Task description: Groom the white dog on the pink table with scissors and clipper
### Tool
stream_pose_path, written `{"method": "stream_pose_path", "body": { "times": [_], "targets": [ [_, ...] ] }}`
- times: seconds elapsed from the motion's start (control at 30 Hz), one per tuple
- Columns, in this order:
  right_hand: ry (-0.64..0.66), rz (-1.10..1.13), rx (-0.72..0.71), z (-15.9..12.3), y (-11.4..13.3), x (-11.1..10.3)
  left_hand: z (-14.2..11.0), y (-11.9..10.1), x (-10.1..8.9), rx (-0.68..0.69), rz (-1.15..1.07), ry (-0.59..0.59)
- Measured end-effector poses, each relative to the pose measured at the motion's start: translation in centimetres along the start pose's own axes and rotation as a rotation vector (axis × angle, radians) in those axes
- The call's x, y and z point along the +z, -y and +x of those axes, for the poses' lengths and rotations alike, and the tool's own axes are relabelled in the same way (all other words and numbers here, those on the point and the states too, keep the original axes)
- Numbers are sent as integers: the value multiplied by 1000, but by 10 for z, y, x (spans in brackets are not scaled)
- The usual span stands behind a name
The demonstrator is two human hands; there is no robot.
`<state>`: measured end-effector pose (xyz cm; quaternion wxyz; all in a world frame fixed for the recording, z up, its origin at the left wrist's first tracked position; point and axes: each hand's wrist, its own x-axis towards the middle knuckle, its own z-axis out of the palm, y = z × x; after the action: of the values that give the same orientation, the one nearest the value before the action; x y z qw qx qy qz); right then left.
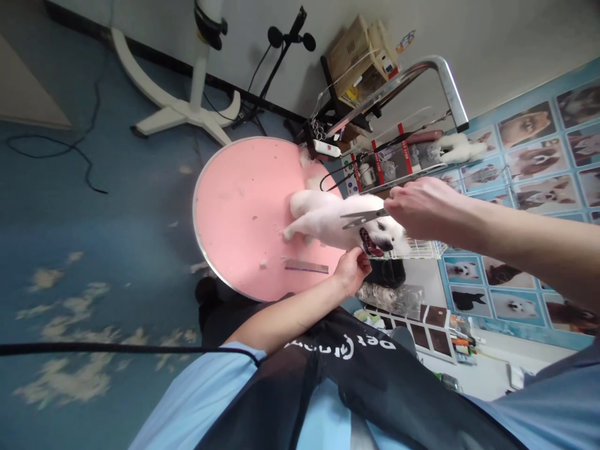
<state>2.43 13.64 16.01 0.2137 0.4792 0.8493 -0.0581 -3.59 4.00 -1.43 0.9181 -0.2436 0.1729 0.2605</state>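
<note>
A small white dog point(323, 220) stands on a round pink grooming table point(234, 206), mouth open, head toward me. My right hand point(422, 207) is closed around a pair of silver scissors point(363, 219), whose blades lie against the fur at the dog's head. My left hand point(351, 269) is curled under the dog's chin, gripping the fur there. A metal comb point(307, 267) lies flat on the table near my left hand. I wear a black apron point(356, 375) over a light blue shirt.
A bent metal grooming arm point(445, 81) rises at the table's far side, with a white clipper point(327, 149) near its base. A white stand point(187, 112) and black cables sit on the blue floor, where fur clumps point(70, 369) are scattered. Shelves point(412, 250) and dog posters point(529, 162) line the wall.
</note>
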Motion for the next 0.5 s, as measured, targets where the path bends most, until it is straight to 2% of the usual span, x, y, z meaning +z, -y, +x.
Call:
{"method": "stream_pose_path", "body": {
  "times": [0.07, 0.13, 0.23, 0.3, 0.33, 0.4, 0.43, 0.5],
  "targets": [
    [27, -91, 20, 5, 4, -1, 3, 0, -2, 1, -9, 3],
    [22, -160, 86, 9, -5, -1, 7, 0, -4, 5, 6, -7],
    [-42, -251, 230, -4, -46, 3, 15, -1, -4, -13, 25, 10],
    [-177, -231, 374, -31, -78, 21, 19, -1, -1, -22, 22, 34],
    [-252, -179, 451, -48, -90, 39, 21, -1, 2, -23, 26, 36],
    [-303, -39, 626, -79, -101, 95, 24, -2, 10, -14, 41, 28],
    [-258, 42, 714, -88, -97, 131, 25, -2, 14, -7, 49, 26],
    [-49, 232, 733, -93, -76, 207, 26, -2, 20, 27, 59, 23]
  ]
}}
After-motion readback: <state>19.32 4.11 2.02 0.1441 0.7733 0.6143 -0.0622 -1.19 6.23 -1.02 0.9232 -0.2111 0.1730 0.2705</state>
